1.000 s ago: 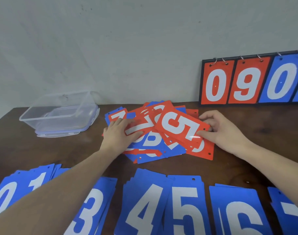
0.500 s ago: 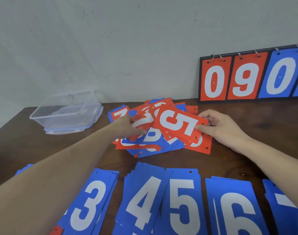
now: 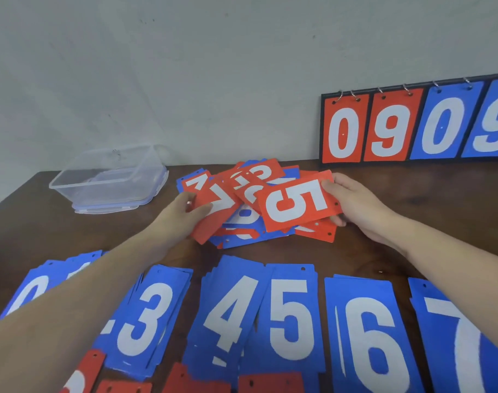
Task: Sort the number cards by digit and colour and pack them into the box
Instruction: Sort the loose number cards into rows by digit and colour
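Two red cards are lifted from the mixed pile (image 3: 250, 211) at the middle of the bench (image 3: 412, 194): the right hand (image 3: 355, 205) pinches the red 5 card (image 3: 297, 204) by its end, and the left hand (image 3: 182, 215) grips the red 7 card (image 3: 216, 211) between thumb and fingers. Sorting looks roughly half done. Blue stacks lie in a near row, among them the blue 3 (image 3: 148, 316), blue 4 (image 3: 231, 307), blue 5 (image 3: 291, 316), blue 6 (image 3: 367, 336) and blue 7 (image 3: 463, 344), and red stacks (image 3: 270, 382) are starting at the bottom edge. Red and blue cards remain jumbled in the pile, and nothing is packed: the clear box (image 3: 109, 180) sits at the far left with no cards in it. A flip scoreboard (image 3: 412, 126) leans against the wall, well clear. Overlapping cards in the pile are the only hindrance.
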`<state>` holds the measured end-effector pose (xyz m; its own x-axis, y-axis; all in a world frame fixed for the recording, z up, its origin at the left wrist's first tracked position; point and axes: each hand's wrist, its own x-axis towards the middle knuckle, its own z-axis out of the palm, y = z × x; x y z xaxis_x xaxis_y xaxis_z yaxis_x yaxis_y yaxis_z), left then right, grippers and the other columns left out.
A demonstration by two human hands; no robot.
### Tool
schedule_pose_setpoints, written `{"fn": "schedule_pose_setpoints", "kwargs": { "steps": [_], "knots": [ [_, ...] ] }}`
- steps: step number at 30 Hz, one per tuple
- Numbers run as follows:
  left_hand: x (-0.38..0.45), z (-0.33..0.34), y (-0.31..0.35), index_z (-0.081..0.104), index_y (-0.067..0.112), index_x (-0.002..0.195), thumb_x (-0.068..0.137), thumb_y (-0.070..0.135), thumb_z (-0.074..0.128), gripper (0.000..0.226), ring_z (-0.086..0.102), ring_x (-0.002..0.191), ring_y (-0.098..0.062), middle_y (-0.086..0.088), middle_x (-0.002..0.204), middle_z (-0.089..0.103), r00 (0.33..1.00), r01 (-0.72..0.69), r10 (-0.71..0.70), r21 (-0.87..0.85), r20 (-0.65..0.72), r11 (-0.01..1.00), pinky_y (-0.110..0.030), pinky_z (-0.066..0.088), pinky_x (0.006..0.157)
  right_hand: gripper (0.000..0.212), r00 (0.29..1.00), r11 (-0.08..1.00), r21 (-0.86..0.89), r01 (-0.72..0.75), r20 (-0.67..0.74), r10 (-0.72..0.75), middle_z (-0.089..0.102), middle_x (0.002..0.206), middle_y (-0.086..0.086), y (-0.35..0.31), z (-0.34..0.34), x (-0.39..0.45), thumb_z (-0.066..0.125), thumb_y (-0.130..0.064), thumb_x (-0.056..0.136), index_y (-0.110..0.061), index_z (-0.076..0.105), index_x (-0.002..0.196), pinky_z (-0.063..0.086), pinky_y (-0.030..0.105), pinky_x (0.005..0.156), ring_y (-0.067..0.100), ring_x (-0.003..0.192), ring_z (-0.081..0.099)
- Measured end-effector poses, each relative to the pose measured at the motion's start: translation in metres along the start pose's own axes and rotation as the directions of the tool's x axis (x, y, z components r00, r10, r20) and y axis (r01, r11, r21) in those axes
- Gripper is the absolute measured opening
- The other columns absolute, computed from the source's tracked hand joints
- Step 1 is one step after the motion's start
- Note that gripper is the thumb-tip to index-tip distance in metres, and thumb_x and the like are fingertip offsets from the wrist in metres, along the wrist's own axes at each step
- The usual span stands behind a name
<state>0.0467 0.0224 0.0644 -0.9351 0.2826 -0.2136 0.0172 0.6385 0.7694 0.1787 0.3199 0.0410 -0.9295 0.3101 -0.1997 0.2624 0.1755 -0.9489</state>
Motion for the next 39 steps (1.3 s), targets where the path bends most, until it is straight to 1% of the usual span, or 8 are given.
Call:
{"fn": "schedule_pose_setpoints", "kwargs": {
  "steps": [6,12,22,26,28,31,36,39],
  "knots": [
    [-0.046,-0.008,-0.019,0.061,0.022,0.115,0.102,0.029,0.057,0.015,0.073,0.098,-0.026,-0.007,0.113,0.072,0.999,0.017,-0.032,-0.390,-0.032,0.921,-0.041,0.062,0.080,0.020,0.998,1.000,-0.003,0.024,0.066,-0.024,0.063,0.057,-0.004,-0.009,0.018,-0.018,0.056,-0.027,0.103,-0.025,0.053,0.123,0.040,0.024,0.053,0.011,0.052,0.054],
    [-0.085,-0.027,-0.042,0.060,0.012,0.118,0.102,0.015,0.056,0.017,0.071,0.104,-0.028,-0.008,0.115,0.072,0.990,0.005,-0.078,-0.517,-0.120,0.856,-0.049,0.057,0.094,0.027,0.997,0.980,0.197,-0.018,0.073,0.004,0.060,0.061,-0.001,-0.018,0.036,-0.036,0.060,-0.016,0.100,-0.021,0.056,0.126,0.031,0.025,0.051,0.011,0.049,0.042],
    [-0.134,-0.054,-0.085,0.044,0.034,0.134,0.097,-0.006,0.054,0.055,0.070,0.109,-0.029,-0.005,0.118,0.072,0.996,-0.066,0.026,-0.480,-0.090,0.875,-0.048,0.058,0.086,0.024,0.992,0.997,0.069,-0.036,0.126,0.028,0.069,0.089,0.009,-0.028,0.061,-0.066,0.060,-0.028,0.101,-0.036,0.066,0.123,0.044,0.024,0.056,0.014,0.064,0.054],
    [-0.149,-0.054,-0.086,0.015,0.051,0.152,0.096,-0.008,0.055,0.091,0.071,0.107,-0.023,0.002,0.114,0.074,0.996,-0.070,0.033,-0.502,-0.083,0.862,-0.046,0.058,0.084,0.016,0.994,0.999,-0.020,-0.034,0.106,0.036,0.074,0.108,0.014,-0.027,0.063,-0.079,0.060,-0.031,0.101,-0.043,0.066,0.110,0.056,0.046,0.089,0.039,0.100,0.070],
    [-0.156,-0.051,-0.083,0.005,0.052,0.154,0.095,-0.009,0.056,0.098,0.071,0.108,-0.025,-0.002,0.116,0.074,0.997,-0.061,0.029,-0.524,-0.068,0.849,-0.048,0.059,0.084,0.017,0.992,0.997,-0.070,-0.025,0.118,0.033,0.073,0.111,0.012,-0.025,0.061,-0.088,0.060,-0.034,0.101,-0.043,0.064,0.115,0.056,0.046,0.090,0.039,0.109,0.068],
    [-0.167,-0.045,-0.076,0.011,0.051,0.154,0.095,-0.010,0.055,0.096,0.069,0.111,-0.025,-0.008,0.123,0.070,0.997,-0.072,0.069,-0.545,-0.025,0.836,-0.052,0.058,0.086,0.017,0.990,0.995,-0.093,-0.029,0.135,0.041,0.072,0.114,0.013,-0.024,0.057,-0.104,0.060,-0.031,0.101,-0.042,0.064,0.113,0.056,0.046,0.087,0.029,0.103,0.072],
    [-0.173,-0.034,-0.071,0.033,0.045,0.145,0.095,-0.011,0.055,0.078,0.071,0.107,-0.025,-0.005,0.118,0.071,0.994,-0.086,0.105,-0.580,0.001,0.810,-0.050,0.060,0.081,0.020,0.988,0.980,-0.199,-0.023,0.144,0.053,0.074,0.109,0.010,-0.017,0.048,-0.135,0.064,-0.034,0.098,-0.037,0.065,0.118,0.054,0.053,0.096,0.041,0.108,0.067],
    [-0.174,-0.029,-0.070,0.044,0.033,0.135,0.096,-0.008,0.055,0.058,0.072,0.100,-0.021,0.001,0.105,0.075,0.995,-0.066,0.097,-0.623,0.016,0.780,-0.049,0.061,0.081,0.014,0.989,0.958,-0.287,0.002,0.142,0.040,0.076,0.098,-0.002,-0.016,0.050,-0.157,0.064,-0.035,0.097,-0.037,0.067,0.111,0.058,0.032,0.078,0.030,0.094,0.072]
  ]
}}
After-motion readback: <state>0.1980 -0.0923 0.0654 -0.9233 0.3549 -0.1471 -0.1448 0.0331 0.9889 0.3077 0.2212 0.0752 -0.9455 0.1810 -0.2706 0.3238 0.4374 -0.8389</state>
